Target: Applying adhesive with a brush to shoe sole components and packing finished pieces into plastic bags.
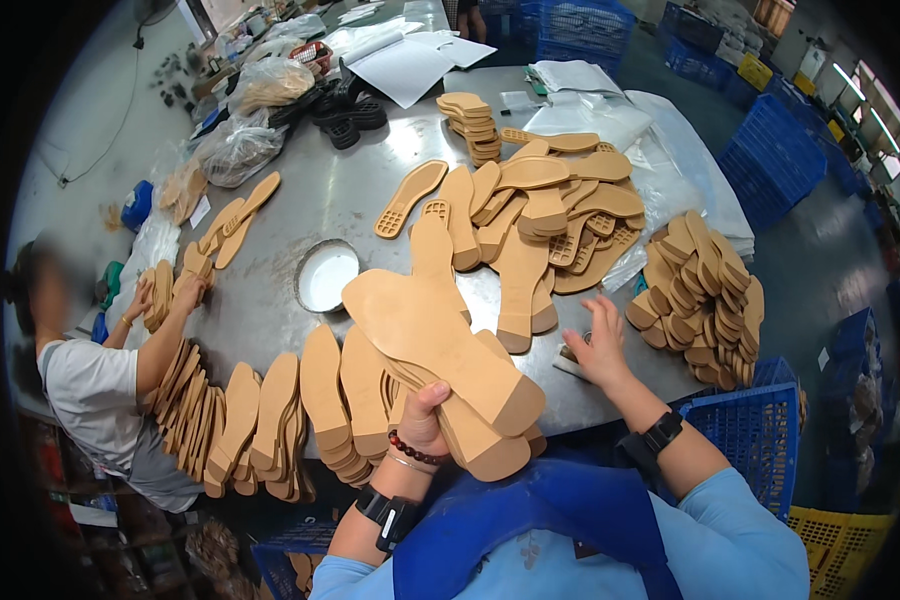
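The left hand [423, 422] grips layered tan, foot-shaped soles [435, 345] along one edge, likely keeping them together; the right hand [601, 347] is open over the grey metal surface [265, 270].

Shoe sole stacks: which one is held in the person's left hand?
The fanned stack of tan shoe soles beside the blue apron; the left hand grips its side, while the row of stacks to its left is outside that grip.
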A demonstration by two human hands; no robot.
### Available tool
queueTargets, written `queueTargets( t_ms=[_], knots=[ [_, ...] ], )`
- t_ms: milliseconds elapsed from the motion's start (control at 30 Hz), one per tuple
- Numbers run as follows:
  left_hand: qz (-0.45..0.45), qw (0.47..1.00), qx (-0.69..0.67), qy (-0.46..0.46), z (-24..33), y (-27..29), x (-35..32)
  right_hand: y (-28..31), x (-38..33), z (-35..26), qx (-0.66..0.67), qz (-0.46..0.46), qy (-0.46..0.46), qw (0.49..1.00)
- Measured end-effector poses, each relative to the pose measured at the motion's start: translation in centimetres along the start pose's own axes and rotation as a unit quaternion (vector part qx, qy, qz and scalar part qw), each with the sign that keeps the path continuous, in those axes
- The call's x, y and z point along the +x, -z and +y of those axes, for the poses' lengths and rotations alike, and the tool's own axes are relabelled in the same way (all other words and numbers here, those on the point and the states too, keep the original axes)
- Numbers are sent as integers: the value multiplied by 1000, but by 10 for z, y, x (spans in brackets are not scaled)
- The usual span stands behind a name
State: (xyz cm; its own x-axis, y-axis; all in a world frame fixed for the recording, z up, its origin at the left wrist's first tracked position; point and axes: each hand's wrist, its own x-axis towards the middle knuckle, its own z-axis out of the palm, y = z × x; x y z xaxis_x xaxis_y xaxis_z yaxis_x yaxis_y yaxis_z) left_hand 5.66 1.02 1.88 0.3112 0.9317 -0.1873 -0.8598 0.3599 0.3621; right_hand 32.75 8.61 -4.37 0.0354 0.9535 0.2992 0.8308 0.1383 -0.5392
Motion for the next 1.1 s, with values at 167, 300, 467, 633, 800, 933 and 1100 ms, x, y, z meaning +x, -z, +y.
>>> queueTargets(
  t_ms=[167,300,467,633,800,933,1100],
  knots=[
    [9,998,39,-39,-1,-4,3,68,14,-107,393,-268,241,846],
    [-5,995,31,-94,0,3,2,90,12,-146,234,-191,407,862],
    [-97,988,24,-117,10,17,-7,70,34,-137,293,-340,491,747],
    [-49,987,28,-148,20,22,-19,3,148,-77,8,-77,195,978],
    [-39,987,-3,-155,29,26,-23,-35,220,-12,-83,-259,96,958],
    [-11,990,29,-136,31,29,-18,23,212,-41,102,-91,99,986],
    [42,995,5,-87,16,20,11,101,98,-139,232,-162,341,897]
  ],
)
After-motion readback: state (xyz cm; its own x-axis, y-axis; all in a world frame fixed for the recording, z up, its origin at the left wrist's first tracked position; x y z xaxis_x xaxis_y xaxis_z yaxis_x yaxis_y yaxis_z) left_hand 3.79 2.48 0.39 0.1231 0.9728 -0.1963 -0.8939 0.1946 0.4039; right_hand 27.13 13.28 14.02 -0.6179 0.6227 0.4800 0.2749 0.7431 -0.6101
